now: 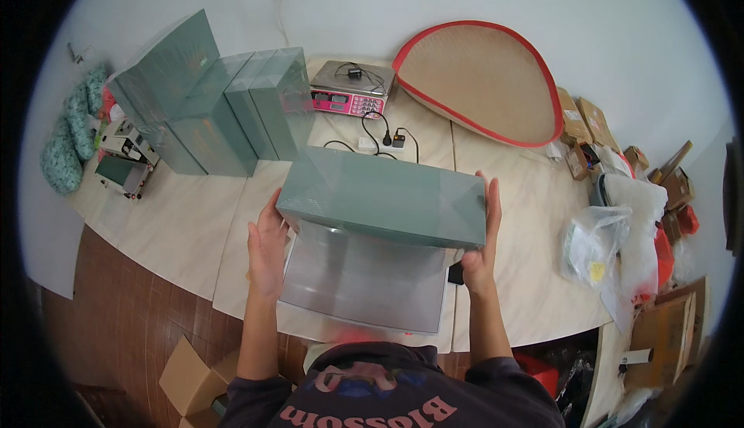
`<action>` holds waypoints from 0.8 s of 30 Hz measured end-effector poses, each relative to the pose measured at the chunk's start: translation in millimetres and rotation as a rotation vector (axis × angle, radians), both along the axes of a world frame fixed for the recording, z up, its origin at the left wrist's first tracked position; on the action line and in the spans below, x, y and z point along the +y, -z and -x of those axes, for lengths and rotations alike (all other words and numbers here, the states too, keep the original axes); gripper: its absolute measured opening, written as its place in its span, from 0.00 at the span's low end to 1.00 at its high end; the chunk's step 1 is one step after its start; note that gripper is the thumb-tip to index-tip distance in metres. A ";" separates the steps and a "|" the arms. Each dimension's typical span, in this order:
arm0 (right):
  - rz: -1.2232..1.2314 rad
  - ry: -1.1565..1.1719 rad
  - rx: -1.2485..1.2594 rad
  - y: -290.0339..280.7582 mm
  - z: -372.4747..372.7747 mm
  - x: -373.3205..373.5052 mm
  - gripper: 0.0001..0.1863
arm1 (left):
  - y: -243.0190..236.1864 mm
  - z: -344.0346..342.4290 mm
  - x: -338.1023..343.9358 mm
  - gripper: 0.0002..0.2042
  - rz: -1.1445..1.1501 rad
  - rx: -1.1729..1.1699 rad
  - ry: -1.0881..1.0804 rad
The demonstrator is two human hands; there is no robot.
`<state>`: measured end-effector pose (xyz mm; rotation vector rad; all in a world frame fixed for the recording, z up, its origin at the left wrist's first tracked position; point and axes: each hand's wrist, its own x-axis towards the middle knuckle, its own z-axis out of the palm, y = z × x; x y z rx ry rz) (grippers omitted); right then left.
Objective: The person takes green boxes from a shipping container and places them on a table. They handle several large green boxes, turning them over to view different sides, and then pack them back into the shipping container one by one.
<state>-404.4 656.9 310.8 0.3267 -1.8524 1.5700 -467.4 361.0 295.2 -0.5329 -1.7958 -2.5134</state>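
Between both hands is a long sage-green box point(380, 188) in clear wrap, raised over a pale grey translucent flat panel point(361, 281) that lies on the table. My left hand point(268, 246) holds the box by its left end, with the palm and fingers against that side. My right hand point(484, 246) grips the right end, fingers along the side and thumb near the lower edge. A small dark object point(456, 275) shows partly behind the box's lower right, too hidden to name.
Several wrapped green boxes point(209, 114) stand back left beside a small machine point(122, 168). A pink scale point(350, 87), power strip point(367, 144) and red-rimmed woven tray point(477, 79) are at the back. Packaging and plastic bags point(593, 242) crowd the right; an open carton point(190, 378) sits below left.
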 end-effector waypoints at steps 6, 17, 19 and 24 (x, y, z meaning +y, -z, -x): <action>-0.106 0.105 0.014 -19.3 3.1 -4.6 0.38 | 17.8 -24.5 -13.7 0.34 0.024 -0.059 -0.105; -0.025 0.057 0.094 -7.8 4.7 1.3 0.39 | 47.4 -73.4 -34.9 0.29 0.115 -0.147 -0.168; -0.031 0.026 0.088 -7.8 5.0 0.9 0.37 | 45.8 -82.7 -35.7 0.26 0.124 -0.172 -0.251; -0.022 0.195 0.113 7.5 -40.1 3.9 0.38 | 48.7 -99.1 -12.0 0.17 0.224 -0.063 -0.435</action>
